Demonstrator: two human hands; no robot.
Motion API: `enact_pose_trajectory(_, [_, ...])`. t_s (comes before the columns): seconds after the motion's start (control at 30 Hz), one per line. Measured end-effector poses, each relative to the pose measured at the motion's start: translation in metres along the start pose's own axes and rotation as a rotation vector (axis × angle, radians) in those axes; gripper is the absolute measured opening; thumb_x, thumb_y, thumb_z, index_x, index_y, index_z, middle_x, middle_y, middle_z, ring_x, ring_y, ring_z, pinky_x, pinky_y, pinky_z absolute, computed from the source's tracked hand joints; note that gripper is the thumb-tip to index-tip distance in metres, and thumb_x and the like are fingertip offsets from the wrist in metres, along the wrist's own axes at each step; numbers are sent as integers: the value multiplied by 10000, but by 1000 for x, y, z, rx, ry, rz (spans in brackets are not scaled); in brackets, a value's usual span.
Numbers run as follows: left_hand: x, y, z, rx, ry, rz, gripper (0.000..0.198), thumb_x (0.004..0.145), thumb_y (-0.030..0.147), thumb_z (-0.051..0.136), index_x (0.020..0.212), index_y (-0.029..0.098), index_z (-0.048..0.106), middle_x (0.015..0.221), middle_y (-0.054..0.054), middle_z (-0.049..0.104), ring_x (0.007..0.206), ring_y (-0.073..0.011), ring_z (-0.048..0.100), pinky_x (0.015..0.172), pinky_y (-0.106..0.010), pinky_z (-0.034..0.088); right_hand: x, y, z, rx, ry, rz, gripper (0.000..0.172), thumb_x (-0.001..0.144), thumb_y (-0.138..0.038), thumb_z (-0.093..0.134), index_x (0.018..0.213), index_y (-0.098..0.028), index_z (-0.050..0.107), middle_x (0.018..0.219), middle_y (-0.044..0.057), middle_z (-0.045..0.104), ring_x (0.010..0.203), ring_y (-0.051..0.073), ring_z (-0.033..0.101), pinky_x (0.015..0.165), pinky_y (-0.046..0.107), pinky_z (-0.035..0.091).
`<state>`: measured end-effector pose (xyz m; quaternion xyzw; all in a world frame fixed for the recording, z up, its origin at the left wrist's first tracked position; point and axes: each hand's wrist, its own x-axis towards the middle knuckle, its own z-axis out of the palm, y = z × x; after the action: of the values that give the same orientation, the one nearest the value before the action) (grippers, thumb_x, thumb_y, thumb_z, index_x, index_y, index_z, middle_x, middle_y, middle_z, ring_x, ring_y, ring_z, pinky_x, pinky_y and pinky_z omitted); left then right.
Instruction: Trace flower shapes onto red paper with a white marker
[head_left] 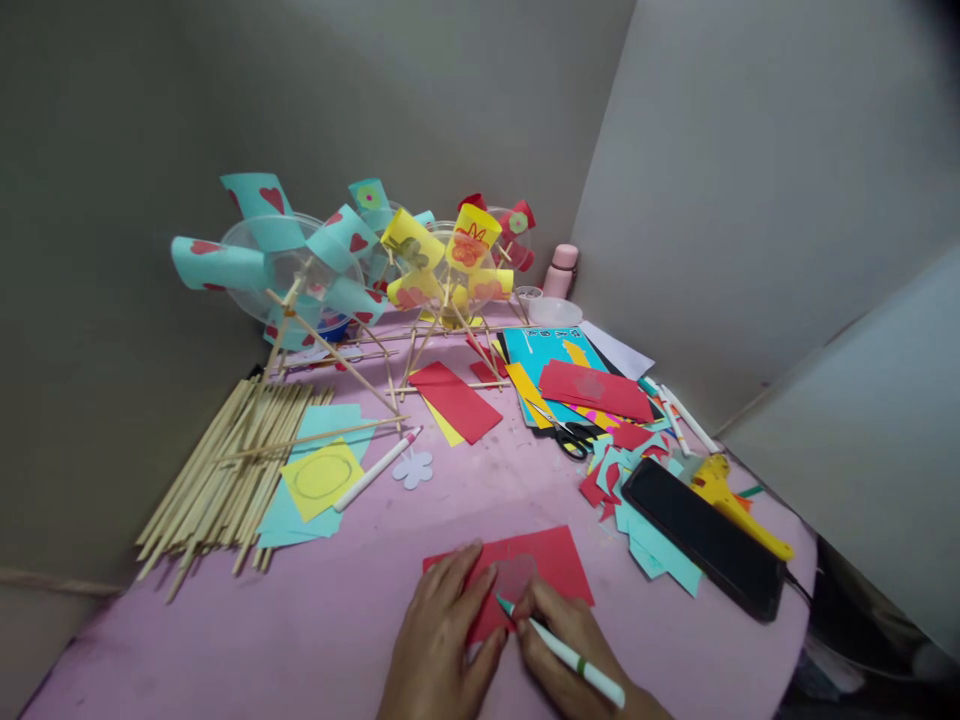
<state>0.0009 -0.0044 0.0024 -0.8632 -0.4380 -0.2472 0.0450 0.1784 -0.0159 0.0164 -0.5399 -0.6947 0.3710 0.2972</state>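
A piece of red paper (559, 565) lies near the front of the pink table. My left hand (446, 625) rests flat on its left part, fingers stretched out. Under and between my fingertips is a pale flat shape (517, 572) on the paper, partly hidden by my hands; its kind is unclear. Gripped in my right hand (559, 640) is a white marker (577, 662) with a green tip, which points at the edge of that shape. Whether the tip touches the paper is too small to tell.
Paper pinwheels (292, 260) on stick stands fill the back. A bundle of wooden sticks (217, 480) lies left, beside yellow paper (322, 478) and a capped marker (379, 470). Scissors (571, 440), a phone (701, 535) and a yellow glue gun (731, 505) lie right.
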Motion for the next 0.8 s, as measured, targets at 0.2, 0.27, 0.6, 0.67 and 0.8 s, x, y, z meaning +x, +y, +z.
enact_pose_trajectory(0.2, [1,-1,0,-5,2,0,440,796,330,632,1213,205,574,1296,-106,577,1134,-264,582,871,-410,547,1,1,0,12,-5,8,77,752,-211,373,696,-230,422,620,44,626,546,181,595,528,257,411])
enact_pose_trajectory(0.27, [1,-1,0,-10,0,-8,440,795,336,633,1211,207,575,1293,-104,579,1132,-263,583,871,-409,548,0,1,-1,22,-9,26,66,742,-202,383,691,-230,415,619,42,619,547,181,593,529,257,411])
enact_pose_trajectory(0.6, [0,-1,0,6,10,3,436,807,344,622,1214,198,568,1289,-115,580,1128,-266,586,854,-416,558,-1,-1,-2,59,-21,39,52,700,-204,377,656,-232,382,553,-11,487,482,153,485,493,254,358])
enact_pose_trajectory(0.67, [0,-1,0,5,7,6,432,808,333,618,1215,198,568,1288,-116,581,1128,-264,587,852,-414,559,-1,-2,-4,69,-28,39,50,700,-205,378,657,-231,383,549,-20,461,472,145,462,483,250,341])
enact_pose_trajectory(0.8, [-1,-1,1,5,7,15,455,807,325,619,1236,191,552,1301,-123,569,1143,-270,575,853,-428,556,-2,-3,-6,75,-49,45,59,705,-199,381,654,-229,381,538,-32,428,459,135,419,472,245,312])
